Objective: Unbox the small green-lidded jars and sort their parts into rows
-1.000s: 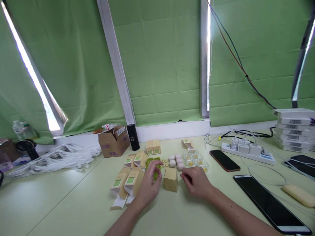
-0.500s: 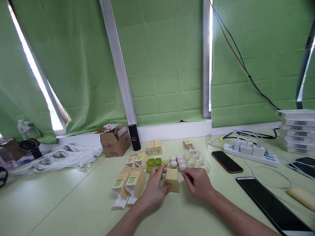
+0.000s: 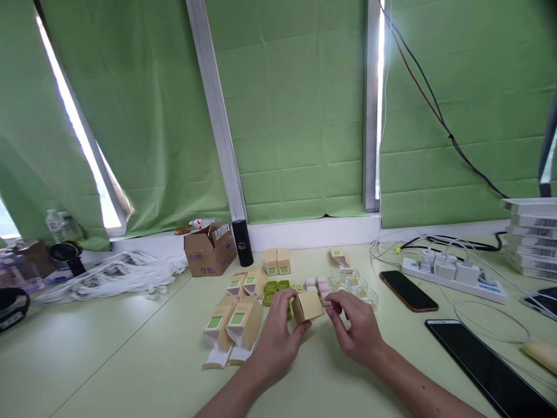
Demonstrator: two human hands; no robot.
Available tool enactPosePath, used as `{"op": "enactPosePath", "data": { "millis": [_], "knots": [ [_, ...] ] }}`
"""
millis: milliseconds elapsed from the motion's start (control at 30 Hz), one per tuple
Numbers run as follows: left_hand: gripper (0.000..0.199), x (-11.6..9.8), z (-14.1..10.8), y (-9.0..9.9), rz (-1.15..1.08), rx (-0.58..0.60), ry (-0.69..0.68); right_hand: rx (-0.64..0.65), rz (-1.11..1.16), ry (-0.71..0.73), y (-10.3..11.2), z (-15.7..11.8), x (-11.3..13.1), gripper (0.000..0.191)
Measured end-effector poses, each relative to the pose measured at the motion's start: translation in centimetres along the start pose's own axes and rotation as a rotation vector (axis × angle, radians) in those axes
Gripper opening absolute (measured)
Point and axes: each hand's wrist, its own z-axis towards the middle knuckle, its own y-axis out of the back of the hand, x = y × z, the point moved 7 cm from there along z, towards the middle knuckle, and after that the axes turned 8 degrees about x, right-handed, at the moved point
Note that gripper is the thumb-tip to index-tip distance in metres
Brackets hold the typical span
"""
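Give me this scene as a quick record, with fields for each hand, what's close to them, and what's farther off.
Left hand: grips a small tan box, tilted; whether it is clear of the table is unclear
Right hand: just right of the small tan box; contact unclear
Left of the hands: tan cartons with green labels
Beyond the hands: green square pieces, pale pink pieces, clear containers
Right side: phone, larger dark-screened device, power strip
Back left: cardboard box, black cylinder
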Motion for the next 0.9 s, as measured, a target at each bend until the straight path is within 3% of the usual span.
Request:
{"op": "enactPosePath", "data": {
  "millis": [233, 533, 667, 900],
  "knots": [
    [0.054, -1.5, -0.7, 1.1, 0.292, -0.190, -0.238, 0.007, 0.091, 0.017, 0.0, 0.2, 1.6, 0.031],
    [0.034, -6.0, -2.0, 1.3, 0.600, -0.350, -0.587, 0.041, 0.096, 0.028, -0.4, -0.1, 2.3, 0.044],
    [0.030, -6.4, -2.4, 1.0, 0.679, -0.354, -0.646, 0.035, 0.067, 0.043, -0.2, -0.2, 2.6, 0.046],
    [0.030, -6.1, -2.7, 0.4, 0.759, -0.342, -0.626, 0.068, 0.033, 0.054, -0.5, -0.5, 2.7, 0.047]
  ]
}}
